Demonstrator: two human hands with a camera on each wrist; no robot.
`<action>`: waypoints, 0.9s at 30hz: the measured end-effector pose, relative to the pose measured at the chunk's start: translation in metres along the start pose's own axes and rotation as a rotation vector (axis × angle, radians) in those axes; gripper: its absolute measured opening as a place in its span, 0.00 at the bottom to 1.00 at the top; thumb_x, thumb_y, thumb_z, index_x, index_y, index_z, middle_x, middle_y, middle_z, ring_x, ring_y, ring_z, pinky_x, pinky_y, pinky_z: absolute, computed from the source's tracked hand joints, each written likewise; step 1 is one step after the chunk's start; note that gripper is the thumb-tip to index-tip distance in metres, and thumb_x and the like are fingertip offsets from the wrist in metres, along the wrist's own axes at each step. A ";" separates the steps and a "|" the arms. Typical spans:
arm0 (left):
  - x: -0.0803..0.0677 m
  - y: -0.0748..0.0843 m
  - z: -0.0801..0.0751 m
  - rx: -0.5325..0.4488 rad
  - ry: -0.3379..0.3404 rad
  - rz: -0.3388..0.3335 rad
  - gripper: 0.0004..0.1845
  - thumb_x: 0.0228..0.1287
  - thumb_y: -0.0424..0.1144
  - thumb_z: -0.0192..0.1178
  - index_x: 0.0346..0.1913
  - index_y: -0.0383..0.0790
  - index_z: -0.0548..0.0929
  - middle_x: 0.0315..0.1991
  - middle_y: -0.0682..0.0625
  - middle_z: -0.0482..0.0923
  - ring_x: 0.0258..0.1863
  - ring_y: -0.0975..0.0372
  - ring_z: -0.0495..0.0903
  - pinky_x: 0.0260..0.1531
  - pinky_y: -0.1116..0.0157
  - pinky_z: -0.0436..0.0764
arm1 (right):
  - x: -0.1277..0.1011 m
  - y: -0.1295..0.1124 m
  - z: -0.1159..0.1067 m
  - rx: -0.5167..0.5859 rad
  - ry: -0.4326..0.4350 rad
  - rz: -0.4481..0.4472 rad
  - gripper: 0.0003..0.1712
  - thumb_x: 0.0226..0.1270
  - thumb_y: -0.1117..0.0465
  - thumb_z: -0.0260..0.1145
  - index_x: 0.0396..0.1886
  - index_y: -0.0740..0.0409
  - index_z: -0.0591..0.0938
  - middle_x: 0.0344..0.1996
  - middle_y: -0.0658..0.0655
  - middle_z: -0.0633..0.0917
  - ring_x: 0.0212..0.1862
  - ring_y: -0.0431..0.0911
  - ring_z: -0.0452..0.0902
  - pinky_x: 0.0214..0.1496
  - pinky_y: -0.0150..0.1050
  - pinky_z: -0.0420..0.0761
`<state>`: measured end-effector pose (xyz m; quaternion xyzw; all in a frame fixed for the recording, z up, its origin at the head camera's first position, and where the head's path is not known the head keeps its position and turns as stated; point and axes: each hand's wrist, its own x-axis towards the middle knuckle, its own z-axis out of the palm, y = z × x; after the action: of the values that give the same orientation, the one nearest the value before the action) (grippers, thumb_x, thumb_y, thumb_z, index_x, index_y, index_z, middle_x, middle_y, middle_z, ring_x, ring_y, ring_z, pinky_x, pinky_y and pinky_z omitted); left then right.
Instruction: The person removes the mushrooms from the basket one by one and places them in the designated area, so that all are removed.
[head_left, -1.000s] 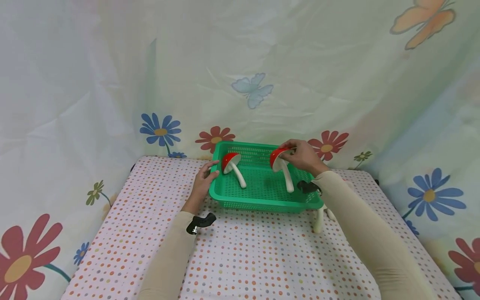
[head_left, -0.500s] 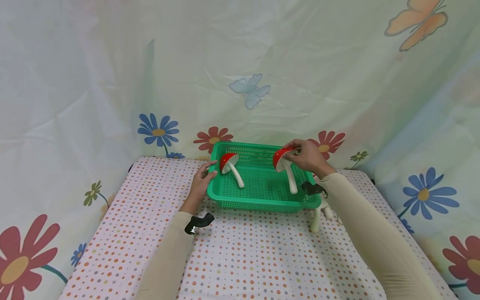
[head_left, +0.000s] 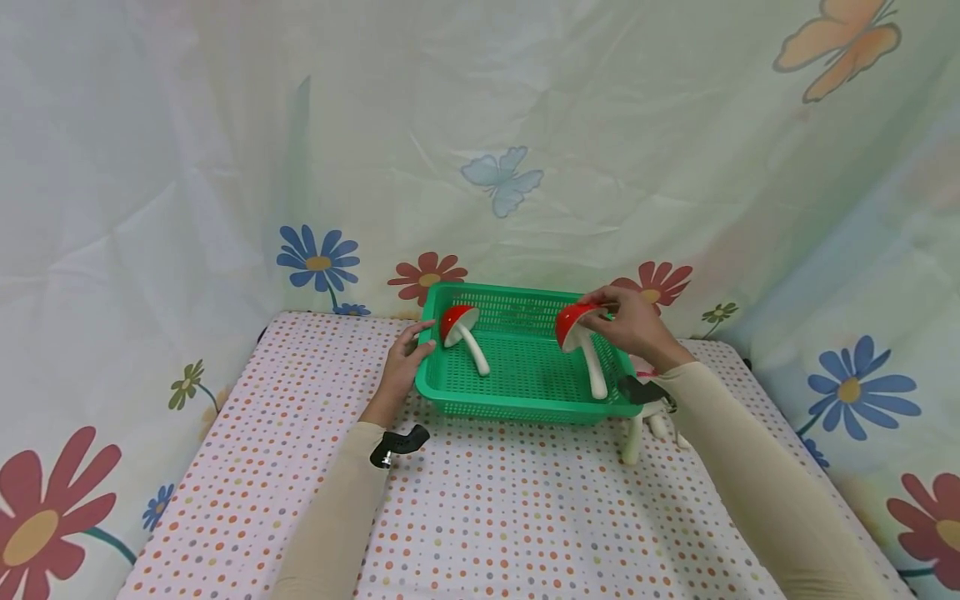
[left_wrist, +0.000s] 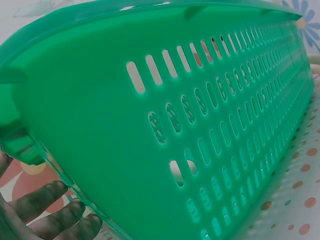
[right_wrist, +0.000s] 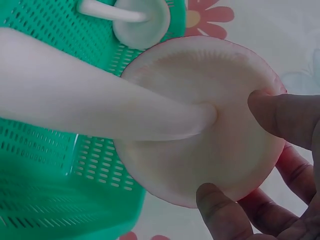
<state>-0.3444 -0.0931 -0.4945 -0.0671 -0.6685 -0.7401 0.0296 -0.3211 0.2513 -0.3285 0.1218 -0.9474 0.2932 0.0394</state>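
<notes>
Here, red-capped, white-stemmed mushroom (head_left: 583, 346) pinched by right hand (head_left: 630, 327) — left hand (head_left: 403, 364) relaxed.

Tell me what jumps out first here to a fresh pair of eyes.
The green basket at the far middle of the dotted table, with a red-capped mushroom lying in its left end. The right hand pinches a second mushroom by its cap over the right end; the left hand rests on the basket's left rim.
</notes>
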 end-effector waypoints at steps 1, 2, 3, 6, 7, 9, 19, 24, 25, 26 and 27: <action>0.000 0.000 0.000 -0.001 0.000 0.000 0.23 0.73 0.37 0.55 0.69 0.47 0.72 0.69 0.43 0.68 0.68 0.50 0.68 0.67 0.47 0.68 | -0.002 0.001 -0.001 0.001 0.002 -0.001 0.19 0.70 0.55 0.65 0.56 0.60 0.80 0.52 0.62 0.81 0.54 0.59 0.78 0.47 0.49 0.82; 0.000 0.000 0.000 0.000 -0.001 0.000 0.22 0.73 0.37 0.55 0.69 0.47 0.73 0.69 0.43 0.68 0.68 0.50 0.68 0.67 0.47 0.67 | -0.004 0.001 -0.002 0.008 -0.001 -0.002 0.19 0.70 0.55 0.64 0.56 0.60 0.80 0.53 0.62 0.80 0.55 0.59 0.78 0.48 0.51 0.82; 0.000 0.000 0.000 0.000 -0.003 0.000 0.22 0.73 0.37 0.55 0.69 0.47 0.73 0.70 0.43 0.68 0.68 0.50 0.68 0.67 0.47 0.67 | -0.006 0.002 -0.003 0.010 -0.003 -0.002 0.20 0.70 0.54 0.64 0.56 0.60 0.80 0.53 0.62 0.80 0.55 0.59 0.78 0.49 0.52 0.82; -0.002 0.004 0.000 -0.001 -0.009 -0.009 0.23 0.74 0.37 0.55 0.69 0.47 0.72 0.70 0.42 0.67 0.68 0.49 0.68 0.67 0.47 0.67 | -0.011 0.003 -0.007 0.019 -0.012 0.005 0.20 0.71 0.53 0.63 0.56 0.60 0.80 0.54 0.63 0.80 0.56 0.59 0.77 0.51 0.53 0.81; -0.002 0.004 0.000 -0.001 -0.007 -0.012 0.22 0.73 0.37 0.55 0.68 0.47 0.73 0.70 0.42 0.68 0.68 0.49 0.68 0.67 0.48 0.67 | -0.013 0.003 -0.009 0.025 -0.015 0.006 0.20 0.71 0.53 0.63 0.56 0.60 0.80 0.54 0.63 0.81 0.56 0.59 0.77 0.52 0.53 0.81; -0.002 0.005 0.000 0.003 -0.004 -0.016 0.22 0.73 0.38 0.55 0.68 0.48 0.73 0.70 0.41 0.67 0.68 0.49 0.68 0.67 0.48 0.67 | -0.016 0.003 -0.011 0.032 -0.017 0.003 0.20 0.72 0.53 0.63 0.57 0.60 0.80 0.54 0.64 0.81 0.55 0.58 0.78 0.51 0.50 0.82; -0.002 0.000 0.001 0.022 0.018 0.055 0.21 0.72 0.39 0.56 0.66 0.49 0.75 0.67 0.41 0.70 0.64 0.51 0.72 0.62 0.51 0.72 | -0.029 0.006 -0.021 0.004 0.037 0.043 0.23 0.68 0.51 0.67 0.57 0.58 0.81 0.54 0.62 0.78 0.53 0.59 0.77 0.41 0.41 0.83; -0.002 -0.002 0.001 0.020 0.016 0.074 0.21 0.71 0.43 0.58 0.65 0.51 0.76 0.67 0.42 0.70 0.64 0.51 0.72 0.62 0.50 0.72 | -0.037 0.011 -0.027 0.013 0.033 0.057 0.25 0.68 0.48 0.66 0.58 0.58 0.80 0.53 0.61 0.78 0.55 0.60 0.77 0.45 0.43 0.83; -0.002 -0.002 0.001 0.012 0.013 0.068 0.21 0.71 0.42 0.58 0.66 0.50 0.76 0.68 0.41 0.70 0.65 0.50 0.71 0.63 0.49 0.71 | -0.038 0.013 -0.028 0.021 0.028 0.065 0.26 0.68 0.48 0.66 0.59 0.58 0.79 0.54 0.61 0.78 0.56 0.60 0.76 0.46 0.44 0.83; -0.002 -0.001 0.001 0.008 0.005 0.058 0.22 0.72 0.41 0.57 0.67 0.49 0.75 0.69 0.42 0.68 0.67 0.49 0.70 0.65 0.47 0.69 | -0.040 0.015 -0.030 0.027 0.026 0.075 0.26 0.69 0.48 0.66 0.59 0.59 0.79 0.54 0.62 0.79 0.56 0.60 0.76 0.46 0.45 0.83; -0.002 -0.001 0.001 0.010 0.000 0.049 0.22 0.72 0.41 0.56 0.67 0.48 0.74 0.70 0.42 0.67 0.68 0.48 0.68 0.66 0.46 0.68 | -0.042 0.017 -0.031 0.031 0.023 0.085 0.26 0.69 0.47 0.65 0.59 0.59 0.79 0.54 0.62 0.79 0.57 0.60 0.76 0.47 0.47 0.83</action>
<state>-0.3426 -0.0923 -0.4955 -0.0833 -0.6703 -0.7358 0.0479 -0.2849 0.2910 -0.3179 0.0788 -0.9466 0.3105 0.0360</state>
